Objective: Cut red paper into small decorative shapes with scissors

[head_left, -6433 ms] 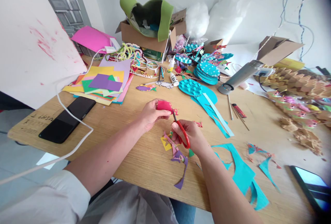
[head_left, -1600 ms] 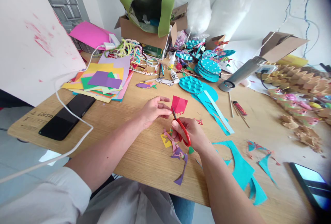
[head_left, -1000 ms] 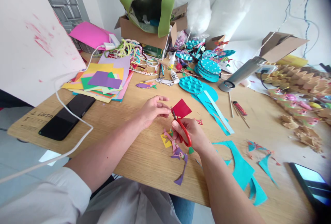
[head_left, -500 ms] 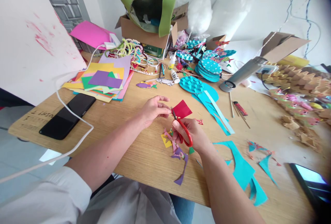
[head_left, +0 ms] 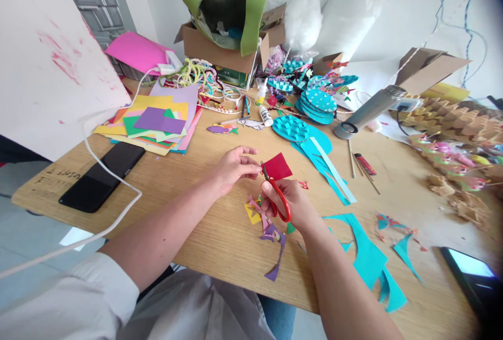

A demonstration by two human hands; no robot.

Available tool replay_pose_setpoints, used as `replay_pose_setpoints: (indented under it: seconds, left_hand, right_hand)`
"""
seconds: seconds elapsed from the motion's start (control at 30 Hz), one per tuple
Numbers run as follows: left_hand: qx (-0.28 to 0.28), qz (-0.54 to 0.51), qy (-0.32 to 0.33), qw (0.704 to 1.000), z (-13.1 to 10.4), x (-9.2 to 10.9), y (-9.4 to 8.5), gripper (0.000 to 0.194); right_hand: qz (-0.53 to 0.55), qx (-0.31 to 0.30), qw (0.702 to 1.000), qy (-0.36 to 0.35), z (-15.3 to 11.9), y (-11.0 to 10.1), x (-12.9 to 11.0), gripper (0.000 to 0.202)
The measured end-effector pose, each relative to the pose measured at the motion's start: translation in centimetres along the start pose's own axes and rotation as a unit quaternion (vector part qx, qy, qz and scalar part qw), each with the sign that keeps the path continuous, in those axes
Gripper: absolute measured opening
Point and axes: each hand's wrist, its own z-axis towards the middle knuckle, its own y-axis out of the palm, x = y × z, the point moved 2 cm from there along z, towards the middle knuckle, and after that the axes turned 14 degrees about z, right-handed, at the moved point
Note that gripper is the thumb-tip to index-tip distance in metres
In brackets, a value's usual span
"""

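Note:
My right hand (head_left: 288, 201) is closed around the red handles of a pair of scissors (head_left: 283, 206), whose blades point up and away from me. The blades lie at the left edge of a piece of red paper (head_left: 278, 166). On the left, my left hand (head_left: 236, 168) pinches the paper's left end between thumb and fingertips, close to the blade tips. Below the hands lie purple paper scraps (head_left: 280, 256) and a yellow scrap (head_left: 252, 214). A small red patterned cutout (head_left: 302, 185) rests just right of the red paper.
Coloured paper sheets (head_left: 157, 122) and a black phone (head_left: 102, 176) lie at left, with a white cable (head_left: 113, 172) across the table edge. Turquoise offcuts (head_left: 369, 256) are at right. A steel flask (head_left: 369, 112), glue bottles (head_left: 266, 116) and turquoise ovals (head_left: 291, 129) stand farther back.
Very little differs. The scissors and red paper have shifted slightly, and both hands keep their hold.

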Motion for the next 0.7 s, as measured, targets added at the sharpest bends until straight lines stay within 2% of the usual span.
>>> replay_pose_setpoints:
  seconds: [0.43,0.7]
  left_hand:
    - [-0.021,-0.015,-0.011,1.0,0.08,-0.05,-0.06,0.043]
    - [-0.034,-0.016,-0.015,0.999,0.16,-0.13,-0.25,0.043]
  right_hand:
    - [-0.002,-0.022,1.0,-0.001,-0.03,-0.06,-0.16,0.048]
    - [-0.024,-0.011,1.0,0.007,-0.28,-0.23,-0.32,0.05]
